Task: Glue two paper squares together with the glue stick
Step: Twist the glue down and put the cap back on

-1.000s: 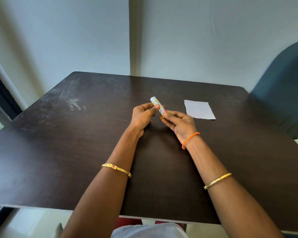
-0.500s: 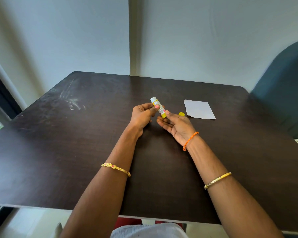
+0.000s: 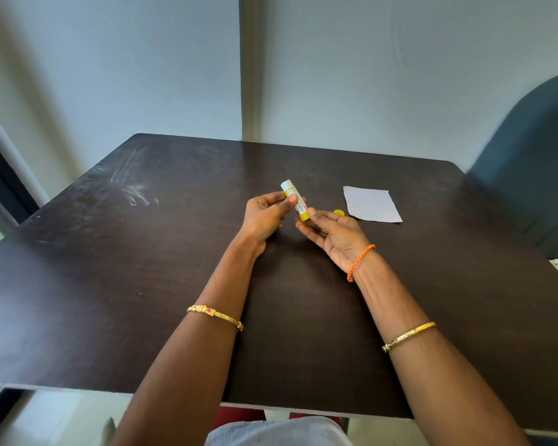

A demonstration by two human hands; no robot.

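Observation:
A white glue stick (image 3: pixel 293 197) with a yellow base is tilted above the middle of the dark table (image 3: pixel 116 284), its white end pointing up and away. My left hand (image 3: pixel 264 217) grips its body between thumb and fingers. My right hand (image 3: pixel 334 235) lies palm up just right of it, with thumb and fingertips pinching the yellow base. A small yellow cap (image 3: pixel 339 212) sits on the table behind my right hand. White paper (image 3: pixel 371 205) lies flat to the right of the cap; I cannot tell whether it is one sheet or two stacked.
A dark green chair back (image 3: pixel 535 162) stands at the table's right side. The wall runs close behind the far edge. Pale scuff marks (image 3: pixel 132 188) show at the table's back left.
My right hand has loosened from round the stick's lower end and turned palm up, so the yellow cap on the table now shows behind it. The left hand and the stick have hardly moved.

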